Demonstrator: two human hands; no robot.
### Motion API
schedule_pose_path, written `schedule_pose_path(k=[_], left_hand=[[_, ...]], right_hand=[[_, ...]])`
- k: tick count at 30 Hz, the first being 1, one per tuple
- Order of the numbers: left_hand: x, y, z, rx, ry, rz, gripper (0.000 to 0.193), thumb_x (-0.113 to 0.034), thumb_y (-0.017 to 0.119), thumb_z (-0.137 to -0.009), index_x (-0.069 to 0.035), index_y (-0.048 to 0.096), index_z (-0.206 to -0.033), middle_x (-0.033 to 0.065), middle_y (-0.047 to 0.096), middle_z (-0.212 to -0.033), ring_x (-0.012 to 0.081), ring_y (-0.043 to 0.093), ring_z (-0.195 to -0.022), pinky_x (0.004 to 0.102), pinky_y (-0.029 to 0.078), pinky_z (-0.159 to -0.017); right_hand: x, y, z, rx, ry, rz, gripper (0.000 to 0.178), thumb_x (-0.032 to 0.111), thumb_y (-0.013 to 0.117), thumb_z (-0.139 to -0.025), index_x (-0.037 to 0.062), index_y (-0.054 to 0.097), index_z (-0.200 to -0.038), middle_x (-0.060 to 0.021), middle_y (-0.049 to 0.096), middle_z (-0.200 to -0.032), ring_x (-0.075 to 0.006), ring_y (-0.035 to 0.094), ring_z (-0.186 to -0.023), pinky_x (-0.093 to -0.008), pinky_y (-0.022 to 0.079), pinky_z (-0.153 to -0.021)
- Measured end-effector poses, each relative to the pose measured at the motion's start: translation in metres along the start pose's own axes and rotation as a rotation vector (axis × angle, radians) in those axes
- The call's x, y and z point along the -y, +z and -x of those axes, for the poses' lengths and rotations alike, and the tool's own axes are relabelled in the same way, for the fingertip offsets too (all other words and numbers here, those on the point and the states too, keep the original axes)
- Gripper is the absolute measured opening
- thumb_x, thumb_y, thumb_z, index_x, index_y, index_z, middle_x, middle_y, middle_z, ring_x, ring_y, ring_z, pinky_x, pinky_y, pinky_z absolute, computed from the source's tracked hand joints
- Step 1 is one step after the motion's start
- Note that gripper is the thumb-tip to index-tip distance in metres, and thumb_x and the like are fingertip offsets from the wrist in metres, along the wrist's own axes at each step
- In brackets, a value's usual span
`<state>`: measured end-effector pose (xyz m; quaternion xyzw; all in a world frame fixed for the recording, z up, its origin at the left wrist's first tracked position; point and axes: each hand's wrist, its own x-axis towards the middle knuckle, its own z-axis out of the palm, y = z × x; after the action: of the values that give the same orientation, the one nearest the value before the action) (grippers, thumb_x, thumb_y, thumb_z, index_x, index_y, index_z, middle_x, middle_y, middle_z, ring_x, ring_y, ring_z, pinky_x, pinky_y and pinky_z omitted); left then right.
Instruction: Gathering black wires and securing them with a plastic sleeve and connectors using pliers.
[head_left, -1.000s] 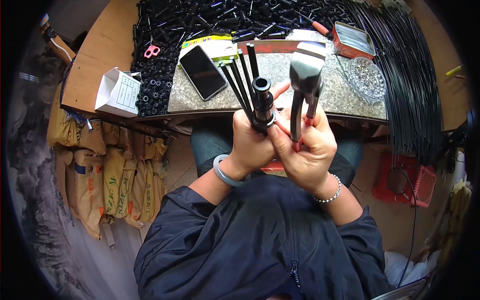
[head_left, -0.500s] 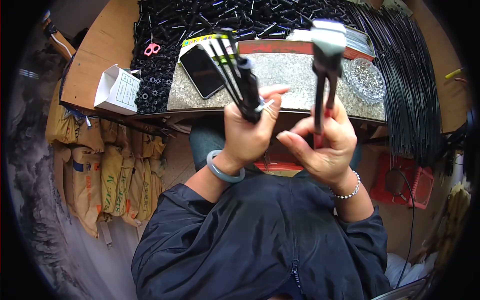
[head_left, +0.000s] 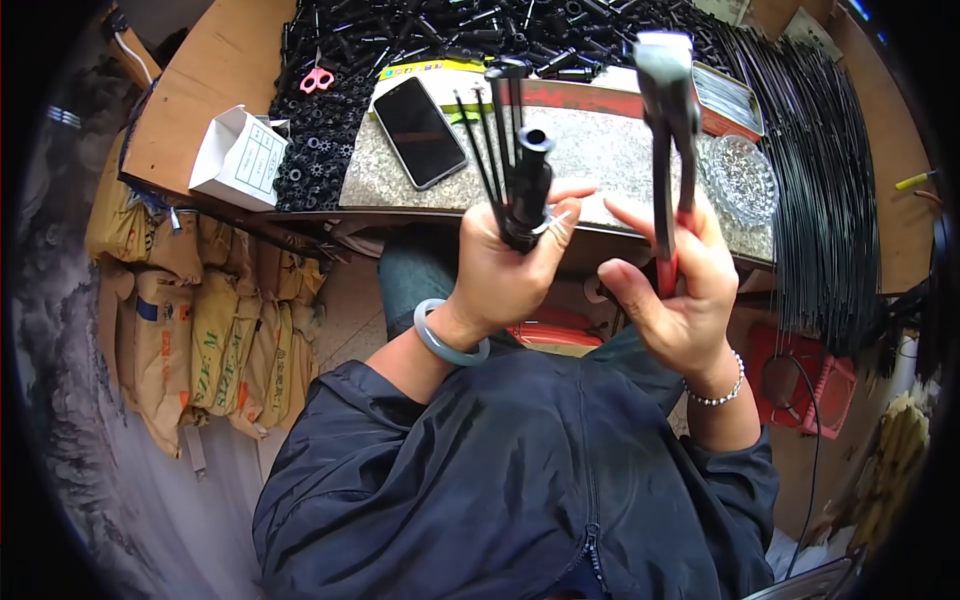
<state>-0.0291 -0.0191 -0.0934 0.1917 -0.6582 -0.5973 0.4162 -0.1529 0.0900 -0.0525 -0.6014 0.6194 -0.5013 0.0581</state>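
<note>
My left hand [head_left: 510, 275] is closed around a black tubular part [head_left: 532, 185], its hollow end facing up. Several thin black rods [head_left: 484, 150] stand up beside the tube out of the same grip. A small pale pin-like piece [head_left: 562, 216] sticks out near the left thumb and fingers; its kind is hard to make out. In my right hand [head_left: 690, 300] is a pair of pliers [head_left: 672, 140], held upright with its silvery head at the top and red on its handles. The right thumb and index finger are held away from it. Both hands are over the table's near edge, apart from each other.
On the grey speckled worktop [head_left: 590, 150] lie a phone [head_left: 420, 133] and a clear glass dish [head_left: 742, 180] of small metal pieces. Black tubular parts [head_left: 420, 35] pile up behind. Long black rods [head_left: 820, 180] hang over the right edge. Pink scissors [head_left: 317, 79] and a white box [head_left: 240, 160] are left.
The tube in my left hand has turned so its hollow end shows. My right hand has moved right with the pliers, and its index finger has stretched out. The view has shifted slightly.
</note>
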Motion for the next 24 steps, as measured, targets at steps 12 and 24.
schedule_pose_path(k=[12, 24], left_hand=[[0.0, -0.019, -0.009, -0.036, -0.102, 0.021, 0.019, -0.012, 0.058, -0.091, 0.0, 0.066, -0.103, -0.009, 0.045, -0.057, -0.0008, 0.035, -0.049, 0.0188, 0.025, -0.043], [0.006, -0.016, -0.008, -0.003, -0.077, 0.034, 0.022, -0.005, 0.054, -0.09, 0.003, 0.063, -0.108, -0.0089, 0.048, -0.055, -0.0029, 0.036, -0.047, 0.0164, 0.023, -0.042]], right_hand=[[-0.009, -0.034, 0.014, 0.064, -0.076, 0.351, 0.028, -0.001, 0.072, -0.065, 0.0004, 0.065, -0.092, -0.0101, 0.046, -0.078, -0.0189, 0.047, -0.064, -0.0264, 0.038, -0.055], [0.004, -0.036, 0.017, 0.125, -0.41, 0.967, 0.017, 0.014, 0.071, -0.072, 0.0044, 0.061, -0.082, -0.0087, 0.055, -0.087, -0.0189, 0.051, -0.063, -0.03, 0.035, -0.048]])
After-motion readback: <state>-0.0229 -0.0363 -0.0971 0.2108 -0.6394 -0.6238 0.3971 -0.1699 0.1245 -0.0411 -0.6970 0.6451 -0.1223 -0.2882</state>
